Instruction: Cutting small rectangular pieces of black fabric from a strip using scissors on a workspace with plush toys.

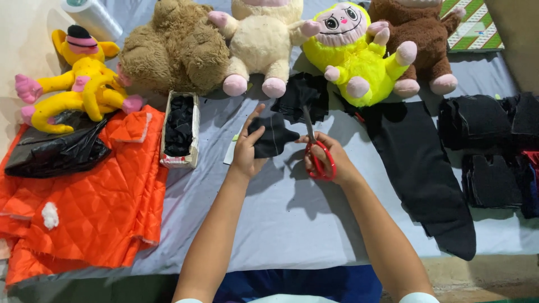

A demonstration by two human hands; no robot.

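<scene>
Two hands at work above grey sheet (292, 219). Left hand (247, 151) pinches black cloth piece (272, 137), held mid-table just right of its fingers. Right hand (328, 160) grips red scissors (315, 151); blades point up and away, long axis near vertical, tip just beside the cloth's right edge; whether blades are parted cannot be told. Box (193, 129), left of the hands, holds black pieces. Plush toys (264, 45) line the far edge.

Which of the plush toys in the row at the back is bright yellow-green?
The yellow-green plush toy, third from the left, between the cream plush toy and the dark brown plush toy.
</scene>
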